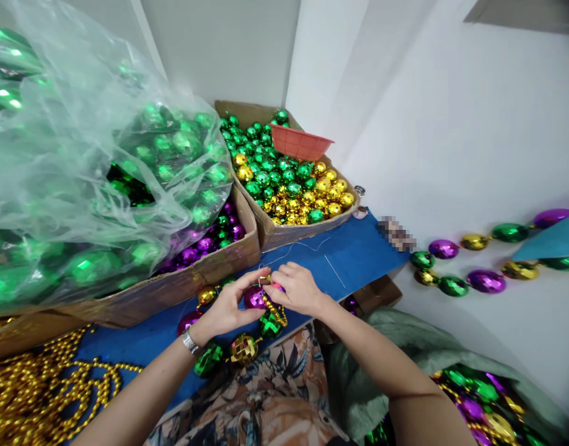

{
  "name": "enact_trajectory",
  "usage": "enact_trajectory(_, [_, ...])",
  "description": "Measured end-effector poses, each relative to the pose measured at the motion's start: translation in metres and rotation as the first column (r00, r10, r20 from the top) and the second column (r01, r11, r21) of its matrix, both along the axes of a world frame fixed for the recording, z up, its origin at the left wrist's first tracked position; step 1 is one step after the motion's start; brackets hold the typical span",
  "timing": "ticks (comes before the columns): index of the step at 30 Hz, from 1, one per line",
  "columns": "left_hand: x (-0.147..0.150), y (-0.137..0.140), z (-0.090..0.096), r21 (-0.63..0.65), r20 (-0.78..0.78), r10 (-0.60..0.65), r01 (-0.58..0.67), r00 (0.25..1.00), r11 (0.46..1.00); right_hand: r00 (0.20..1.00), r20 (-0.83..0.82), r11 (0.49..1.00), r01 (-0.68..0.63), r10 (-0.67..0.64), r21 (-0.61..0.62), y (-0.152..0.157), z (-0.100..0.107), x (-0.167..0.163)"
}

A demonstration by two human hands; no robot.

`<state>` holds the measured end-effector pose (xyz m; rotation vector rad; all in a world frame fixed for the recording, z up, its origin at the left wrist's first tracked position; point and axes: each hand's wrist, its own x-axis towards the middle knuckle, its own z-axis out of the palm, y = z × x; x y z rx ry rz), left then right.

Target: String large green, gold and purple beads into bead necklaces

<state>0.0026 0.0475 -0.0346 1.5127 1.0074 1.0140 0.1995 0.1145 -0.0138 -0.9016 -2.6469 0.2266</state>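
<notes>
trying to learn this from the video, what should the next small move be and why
Probably steady the purple ball with the left hand while the right hand draws the gold beads closer. The left thumb and fingers sit around the ball, the right fingertips work right beside it, and the beads droop below them. What exactly the right fingers pinch is hidden.

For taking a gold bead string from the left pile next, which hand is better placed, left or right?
Probably the left hand: the gold bead strings lie on its side, beside the left forearm. The right hand is farther away and would likely need to cross that forearm.
</notes>
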Motion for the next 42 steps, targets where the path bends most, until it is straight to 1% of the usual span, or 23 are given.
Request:
enact_trajectory(3, [0.001,0.000,0.002,0.013,-0.015,0.001,-0.001,1.000,1.000,1.000,-0.015,1.000,0.002,-0.002,-0.016,0.001,0.002,0.003])
enact_trajectory(5, [0.001,0.001,0.005,0.035,-0.032,0.008,-0.007,0.999,0.999,0.999,-0.044,0.997,0.024,-0.027,-0.068,0.003,-0.002,0.010])
enact_trajectory(6, [0.001,0.001,0.007,0.048,-0.037,0.016,-0.014,0.999,0.999,0.997,-0.052,0.992,0.057,-0.063,-0.110,0.005,-0.007,0.015])
enact_trajectory(8, [0.001,0.002,0.014,0.075,-0.034,0.037,-0.034,0.999,0.997,0.979,-0.018,0.957,0.193,-0.201,-0.215,0.007,-0.026,0.028])
enact_trajectory(10, [0.001,0.005,0.024,0.103,-0.017,0.062,-0.059,0.998,0.993,0.926,0.080,0.881,0.375,-0.368,-0.288,0.008,-0.051,0.043])
enact_trajectory(12, [0.000,0.009,0.037,0.133,0.003,0.090,-0.090,0.996,0.987,0.878,0.140,0.827,0.478,-0.457,-0.296,0.007,-0.077,0.057])
enact_trajectory(14, [-0.001,0.014,0.051,0.170,0.030,0.126,-0.129,0.992,0.977,0.859,0.149,0.808,0.511,-0.490,-0.293,0.004,-0.093,0.067])
enact_trajectory(15, [0.000,0.017,0.059,0.193,0.047,0.139,-0.146,0.989,0.970,0.858,0.138,0.808,0.512,-0.494,-0.293,0.003,-0.096,0.070])
enact_trajectory(17, [0.001,0.023,0.074,0.247,0.084,0.149,-0.166,0.985,0.955,0.875,0.088,0.825,0.479,-0.476,-0.299,0.000,-0.091,0.069])
enact_trajectory(19, [0.004,0.028,0.089,0.303,0.116,0.138,-0.168,0.984,0.938,0.912,0.017,0.866,0.395,-0.410,-0.307,-0.003,-0.076,0.059])
enact_trajectory(21, [0.009,0.031,0.104,0.343,0.137,0.119,-0.160,0.983,0.926,0.952,-0.118,0.916,0.230,-0.282,-0.329,-0.008,-0.057,0.042])
enact_trajectory(23, [0.011,0.031,0.119,0.374,0.159,0.103,-0.156,0.982,0.914,0.938,-0.312,0.940,0.041,-0.153,-0.340,-0.013,-0.038,0.024])
enact_trajectory(25, [0.009,0.028,0.133,0.411,0.188,0.108,-0.178,0.976,0.894,0.893,-0.434,0.929,-0.052,-0.121,-0.366,-0.017,-0.019,0.012])
enact_trajectory(28, [-0.007,0.018,0.148,0.456,0.248,0.178,-0.277,0.952,0.846,0.847,-0.489,0.883,-0.050,-0.211,-0.468,-0.013,0.014,0.009])
enact_trajectory(29, [-0.013,0.014,0.151,0.466,0.273,0.208,-0.318,0.939,0.826,0.814,-0.527,0.871,-0.054,-0.245,-0.488,-0.009,0.029,0.010])
enact_trajectory(30, [-0.021,0.010,0.153,0.474,0.301,0.235,-0.359,0.924,0.804,0.768,-0.583,0.867,-0.075,-0.266,-0.493,-0.004,0.045,0.012])
enact_trajectory(32, [-0.033,0.003,0.153,0.487,0.358,0.283,-0.437,0.890,0.756,0.643,-0.718,0.868,-0.161,-0.268,-0.469,0.006,0.081,0.011])
enact_trajectory(33, [-0.038,0.000,0.151,0.494,0.384,0.302,-0.470,0.873,0.731,0.599,-0.761,0.871,-0.207,-0.248,-0.446,0.010,0.101,0.008])
enact_trajectory(34, [-0.042,-0.003,0.149,0.498,0.407,0.317,-0.499,0.857,0.709,0.574,-0.786,0.875,-0.234,-0.228,-0.425,0.013,0.121,0.004])
enact_trajectory(36, [-0.046,-0.010,0.145,0.489,0.428,0.342,-0.533,0.836,0.690,0.590,-0.791,0.892,-0.253,-0.164,-0.374,0.014,0.160,-0.007])
enact_trajectory(38, [-0.047,-0.018,0.141,0.472,0.428,0.362,-0.547,0.828,0.691,0.625,-0.776,0.927,-0.236,-0.085,-0.292,0.010,0.196,-0.018])
enact_trajectory(40, [-0.047,-0.026,0.139,0.461,0.413,0.377,-0.547,0.829,0.699,0.657,-0.754,0.961,-0.205,-0.007,-0.187,0.000,0.227,-0.025])
enact_trajectory(42, [-0.046,-0.034,0.137,0.466,0.399,0.376,-0.539,0.836,0.702,0.696,-0.716,0.984,-0.155,0.045,-0.089,-0.013,0.253,-0.029])
